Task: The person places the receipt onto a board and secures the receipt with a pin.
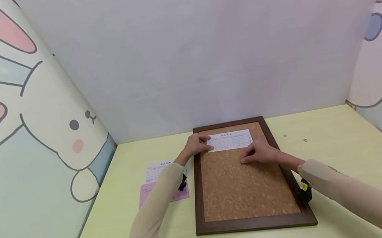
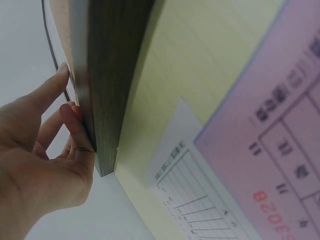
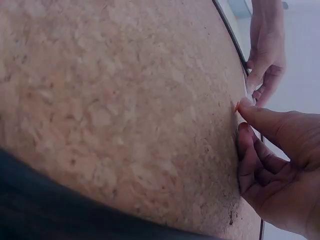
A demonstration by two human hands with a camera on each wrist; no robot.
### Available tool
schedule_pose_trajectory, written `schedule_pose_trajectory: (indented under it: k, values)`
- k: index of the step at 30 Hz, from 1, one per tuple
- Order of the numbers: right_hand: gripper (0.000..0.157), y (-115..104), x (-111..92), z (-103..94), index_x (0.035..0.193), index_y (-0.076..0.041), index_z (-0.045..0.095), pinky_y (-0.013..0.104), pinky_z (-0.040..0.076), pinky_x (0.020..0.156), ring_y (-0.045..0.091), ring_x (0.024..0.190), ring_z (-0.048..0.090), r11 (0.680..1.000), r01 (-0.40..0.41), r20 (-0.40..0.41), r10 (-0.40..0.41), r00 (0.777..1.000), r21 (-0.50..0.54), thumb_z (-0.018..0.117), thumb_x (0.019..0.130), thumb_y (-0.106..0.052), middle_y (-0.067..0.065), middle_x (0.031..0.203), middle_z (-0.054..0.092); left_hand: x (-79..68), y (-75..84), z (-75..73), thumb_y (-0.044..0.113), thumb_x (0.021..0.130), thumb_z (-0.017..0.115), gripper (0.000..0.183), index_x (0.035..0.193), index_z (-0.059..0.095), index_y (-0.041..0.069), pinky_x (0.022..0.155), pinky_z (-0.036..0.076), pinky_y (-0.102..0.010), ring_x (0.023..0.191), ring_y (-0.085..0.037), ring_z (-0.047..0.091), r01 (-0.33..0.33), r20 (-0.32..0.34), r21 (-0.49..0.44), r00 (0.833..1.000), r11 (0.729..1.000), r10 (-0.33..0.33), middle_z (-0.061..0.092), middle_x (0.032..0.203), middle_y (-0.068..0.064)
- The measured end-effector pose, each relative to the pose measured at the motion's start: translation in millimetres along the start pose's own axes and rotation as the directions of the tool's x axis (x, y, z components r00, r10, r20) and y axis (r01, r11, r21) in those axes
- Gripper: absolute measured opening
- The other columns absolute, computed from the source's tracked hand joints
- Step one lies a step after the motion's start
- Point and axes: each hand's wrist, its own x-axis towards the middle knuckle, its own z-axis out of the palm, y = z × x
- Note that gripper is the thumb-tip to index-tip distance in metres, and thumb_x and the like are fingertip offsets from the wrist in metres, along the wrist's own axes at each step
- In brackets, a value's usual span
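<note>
A printed white form (image 1: pixel 229 141) lies near the top of a cork board (image 1: pixel 248 192) with a dark brown frame (image 1: pixel 254 223). At its left edge, my left hand (image 1: pixel 195 144) rests thumb and index fingertip on the paper, the two spread apart. My right hand (image 1: pixel 262 152) is over the cork below the form's lower right corner. A small copper-coloured disc, apparently a thumbtack (image 3: pixel 237 106), shows at the right thumb tip, against the curled fingers and close to the cork. Its point is hidden.
Left of the frame, under the left forearm, lie another white form (image 1: pixel 154 171) and a pink slip (image 1: pixel 145 192) that overlaps it. Two small brass-coloured round pieces, one a thumbtack-like disc (image 1: pixel 305 140), lie on the pale yellow table (image 1: pixel 344 153) to the right. A grey wall (image 1: pixel 203 51) stands behind.
</note>
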Motion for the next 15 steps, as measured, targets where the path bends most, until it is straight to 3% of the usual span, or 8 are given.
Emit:
schedule_pose_trajectory:
  k: [5, 15]
  values:
    - [0.009, 4.5, -1.5, -0.5, 0.092, -0.005, 0.081, 0.018, 0.041, 0.059, 0.004, 0.066, 0.051, 0.998, 0.059, -0.003, -0.059, 0.998, -0.033, 0.077, 0.091, -0.014, 0.004, 0.085, 0.078, -1.7, 1.6, 0.2, 0.018, 0.086, 0.084, 0.048, 0.129, 0.070, 0.002, 0.072, 0.043, -0.023, 0.084, -0.015, 0.051, -0.004, -0.004, 0.012, 1.000, 1.000, 0.004, 0.068, 0.115, -0.016]
    - [0.008, 4.5, -6.0, -6.7, 0.095, -0.005, 0.081, 0.020, 0.041, 0.061, 0.007, 0.070, 0.052, 0.996, 0.028, -0.031, -0.031, 0.999, -0.088, 0.076, 0.091, -0.011, 0.005, 0.088, 0.079, -3.3, 2.3, 0.3, 0.018, 0.086, 0.083, 0.047, 0.129, 0.070, 0.002, 0.075, 0.044, -0.025, 0.087, -0.016, 0.050, 0.002, -0.009, 0.018, 1.000, 1.000, -0.002, 0.067, 0.116, -0.015]
